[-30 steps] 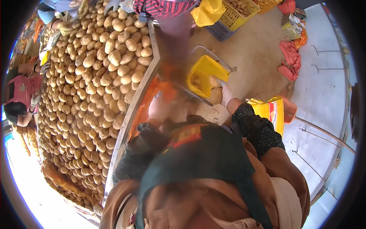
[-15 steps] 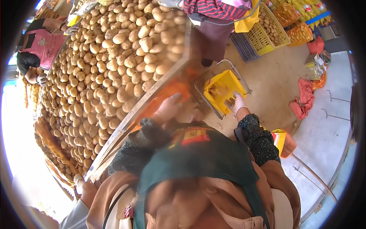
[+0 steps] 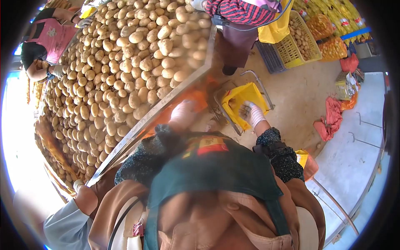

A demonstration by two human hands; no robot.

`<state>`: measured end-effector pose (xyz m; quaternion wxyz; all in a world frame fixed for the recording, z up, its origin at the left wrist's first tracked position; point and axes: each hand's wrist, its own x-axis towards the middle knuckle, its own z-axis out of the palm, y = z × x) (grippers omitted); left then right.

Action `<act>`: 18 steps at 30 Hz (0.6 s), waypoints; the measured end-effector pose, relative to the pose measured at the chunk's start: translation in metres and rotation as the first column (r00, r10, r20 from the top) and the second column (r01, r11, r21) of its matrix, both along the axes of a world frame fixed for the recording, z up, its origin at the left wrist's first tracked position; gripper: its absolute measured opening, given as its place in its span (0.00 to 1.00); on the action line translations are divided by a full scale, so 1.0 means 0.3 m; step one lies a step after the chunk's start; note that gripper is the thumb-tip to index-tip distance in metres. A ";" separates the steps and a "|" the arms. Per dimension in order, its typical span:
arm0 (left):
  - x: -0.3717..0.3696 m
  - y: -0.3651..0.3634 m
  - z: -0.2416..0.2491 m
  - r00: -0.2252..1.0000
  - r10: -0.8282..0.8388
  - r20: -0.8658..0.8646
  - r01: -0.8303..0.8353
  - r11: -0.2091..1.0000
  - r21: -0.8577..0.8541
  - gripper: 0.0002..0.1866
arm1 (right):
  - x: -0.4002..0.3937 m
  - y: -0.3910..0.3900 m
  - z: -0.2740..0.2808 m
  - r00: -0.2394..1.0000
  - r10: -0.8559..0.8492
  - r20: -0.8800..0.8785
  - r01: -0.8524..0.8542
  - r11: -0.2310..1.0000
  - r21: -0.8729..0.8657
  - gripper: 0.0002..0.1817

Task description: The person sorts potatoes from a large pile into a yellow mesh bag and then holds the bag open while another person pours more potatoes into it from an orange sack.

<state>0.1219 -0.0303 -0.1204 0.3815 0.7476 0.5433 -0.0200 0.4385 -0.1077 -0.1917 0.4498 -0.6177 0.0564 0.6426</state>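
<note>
My right hand [image 3: 252, 113], in a pale glove with a wrapped wrist, is over the mouth of a yellow bag [image 3: 257, 95]. Its fingers are apart and loosely bent, with nothing visible in them. The bag hangs open in a grey metal frame [image 3: 263, 92], and something brown shows inside. My left hand [image 3: 184, 113], also pale-gloved, is beside the wooden edge [image 3: 160, 105] of the potato bin, over an orange surface; its fingers are blurred and hard to make out. A large heap of potatoes [image 3: 106, 83] fills the bin.
A person in a pink apron [image 3: 53, 39] is at the far left; another in a striped sleeve [image 3: 239, 11] is at the top. A yellow crate [image 3: 287, 62] holds potatoes. Red bags [image 3: 331, 116] lie on the floor at right. Another person's hand [image 3: 78, 186] touches the bin's lower left.
My right hand has moved slightly left, and its spread fingers have bent more. The blurred brown item over the yellow bag no longer shows there. The view has shifted slightly.
</note>
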 end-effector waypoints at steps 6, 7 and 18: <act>-0.036 -0.052 0.076 0.925 0.187 0.332 -0.106 0.963 -0.248 0.28 | 0.028 -0.030 -0.028 0.998 0.010 -0.066 -0.009 1.000 0.011 0.17; -0.041 -0.058 0.098 0.911 0.205 0.359 -0.150 0.973 -0.177 0.26 | 0.037 -0.026 -0.021 0.998 0.033 -0.053 -0.033 0.999 0.010 0.16; -0.359 0.030 0.233 0.969 0.248 -0.020 -0.162 0.690 0.706 0.14 | -0.158 0.095 0.106 0.864 0.332 0.380 -0.446 0.853 0.269 0.13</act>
